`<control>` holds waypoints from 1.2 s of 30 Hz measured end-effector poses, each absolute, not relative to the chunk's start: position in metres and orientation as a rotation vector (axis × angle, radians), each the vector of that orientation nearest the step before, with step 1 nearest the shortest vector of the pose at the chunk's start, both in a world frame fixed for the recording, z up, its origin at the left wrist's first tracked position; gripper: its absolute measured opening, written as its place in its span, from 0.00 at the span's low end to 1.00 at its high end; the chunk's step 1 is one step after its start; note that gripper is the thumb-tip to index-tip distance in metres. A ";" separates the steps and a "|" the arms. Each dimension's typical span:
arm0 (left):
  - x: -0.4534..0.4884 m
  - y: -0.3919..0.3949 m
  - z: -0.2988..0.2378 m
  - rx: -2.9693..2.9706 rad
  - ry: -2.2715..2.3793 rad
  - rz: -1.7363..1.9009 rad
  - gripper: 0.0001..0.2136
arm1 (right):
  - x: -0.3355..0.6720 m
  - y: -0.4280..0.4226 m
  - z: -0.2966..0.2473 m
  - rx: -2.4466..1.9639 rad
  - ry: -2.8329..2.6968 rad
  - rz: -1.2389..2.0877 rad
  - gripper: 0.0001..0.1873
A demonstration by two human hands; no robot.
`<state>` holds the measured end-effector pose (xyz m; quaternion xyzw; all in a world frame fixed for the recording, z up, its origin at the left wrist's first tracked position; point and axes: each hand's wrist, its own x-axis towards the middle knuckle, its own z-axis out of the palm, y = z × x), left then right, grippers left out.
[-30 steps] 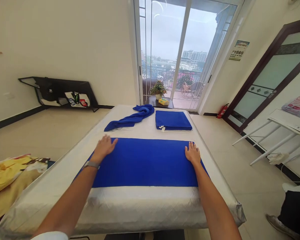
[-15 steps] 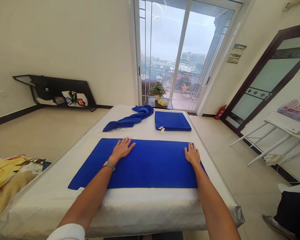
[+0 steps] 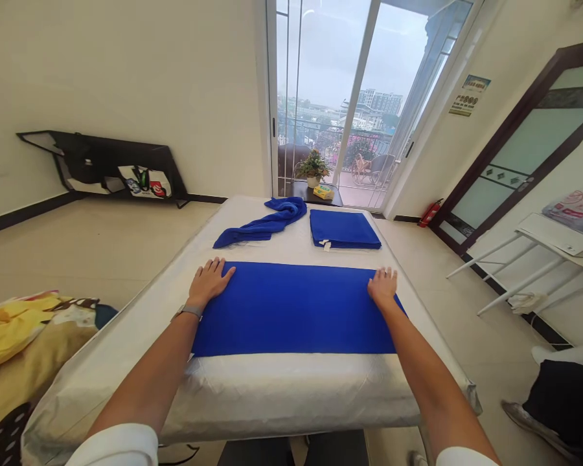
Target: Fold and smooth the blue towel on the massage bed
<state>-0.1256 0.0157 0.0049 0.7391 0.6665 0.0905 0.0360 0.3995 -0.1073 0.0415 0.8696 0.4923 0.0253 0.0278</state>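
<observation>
A blue towel (image 3: 296,314) lies flat as a long rectangle across the covered table (image 3: 291,388) in front of me. On its far left corner rests my left hand (image 3: 208,283), palm down, with the thumb apart from the other fingers. At the far right corner my right hand (image 3: 383,287) presses down with its fingers spread a little and slightly bent. Just beyond the towel sits a neat stack of folded blue towels (image 3: 346,229) with white tags. Left of the stack lies a crumpled, twisted blue towel (image 3: 267,223).
Yellow and brown fabric (image 3: 34,336) is heaped left of the table. A small dark table with a potted plant (image 3: 313,168) stands by the glass door. On the right are a white table (image 3: 558,236), a fire extinguisher (image 3: 430,212) and a person's shoe (image 3: 539,427).
My left hand has moved left to the towel's far left corner, and the left part of the towel no longer reaches as far out. My right hand stays near the right corner.
</observation>
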 end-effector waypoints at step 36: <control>-0.130 0.020 0.001 2.270 2.142 0.223 0.37 | 0.453 -0.119 0.004 2.740 1.729 -0.152 0.39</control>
